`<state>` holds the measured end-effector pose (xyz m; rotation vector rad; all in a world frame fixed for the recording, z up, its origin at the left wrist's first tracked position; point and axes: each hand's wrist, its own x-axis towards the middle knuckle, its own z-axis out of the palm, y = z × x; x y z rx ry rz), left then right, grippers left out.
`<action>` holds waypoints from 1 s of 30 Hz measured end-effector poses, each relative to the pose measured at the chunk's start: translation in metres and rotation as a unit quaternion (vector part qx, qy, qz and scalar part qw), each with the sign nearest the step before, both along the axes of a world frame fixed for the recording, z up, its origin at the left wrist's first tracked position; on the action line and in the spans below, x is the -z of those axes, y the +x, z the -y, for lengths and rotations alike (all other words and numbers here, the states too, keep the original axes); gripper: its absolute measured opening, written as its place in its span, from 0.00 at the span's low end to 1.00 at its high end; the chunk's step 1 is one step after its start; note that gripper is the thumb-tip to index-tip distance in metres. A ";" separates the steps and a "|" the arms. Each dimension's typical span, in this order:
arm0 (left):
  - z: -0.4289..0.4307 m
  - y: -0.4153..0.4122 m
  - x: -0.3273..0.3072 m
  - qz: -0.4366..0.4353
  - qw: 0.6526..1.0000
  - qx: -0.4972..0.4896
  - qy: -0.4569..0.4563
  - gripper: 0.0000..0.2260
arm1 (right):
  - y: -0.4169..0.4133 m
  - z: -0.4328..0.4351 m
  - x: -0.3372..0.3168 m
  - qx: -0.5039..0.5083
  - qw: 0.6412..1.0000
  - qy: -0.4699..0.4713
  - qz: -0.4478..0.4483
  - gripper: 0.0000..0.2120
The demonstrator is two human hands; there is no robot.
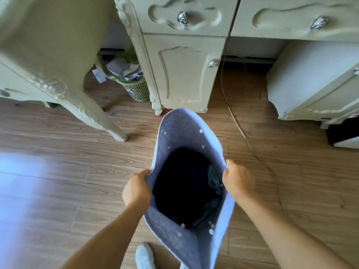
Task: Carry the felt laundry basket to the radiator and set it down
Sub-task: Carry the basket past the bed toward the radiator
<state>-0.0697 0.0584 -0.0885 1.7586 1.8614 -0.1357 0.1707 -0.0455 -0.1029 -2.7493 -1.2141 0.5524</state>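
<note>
The grey felt laundry basket hangs in front of me over the wooden floor, its mouth squeezed into a long oval. Dark clothes lie inside it. My left hand grips the left rim. My right hand grips the right rim, thumb inside the opening. White rivets dot the felt near both ends. Its far end sits close to the foot of the cream cabinet. No radiator shows clearly; a dark pipe runs low along the wall behind the furniture.
A cream carved dresser cabinet stands straight ahead, a cream chair leg to the left, a cream stool on the right. A mesh wastebasket full of paper sits between them. A cable trails across the floor. My white shoe is below.
</note>
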 end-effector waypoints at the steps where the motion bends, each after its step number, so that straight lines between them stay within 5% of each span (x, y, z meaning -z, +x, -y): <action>1: -0.002 -0.011 0.000 -0.002 1.000 -0.008 0.000 0.17 | -0.008 -0.005 0.001 -0.014 1.000 -0.003 -0.002 0.10; 30: -0.032 -0.345 0.012 -0.029 0.962 -0.269 -0.032 0.20 | -0.329 -0.178 0.001 -0.285 0.957 -0.013 -0.043 0.07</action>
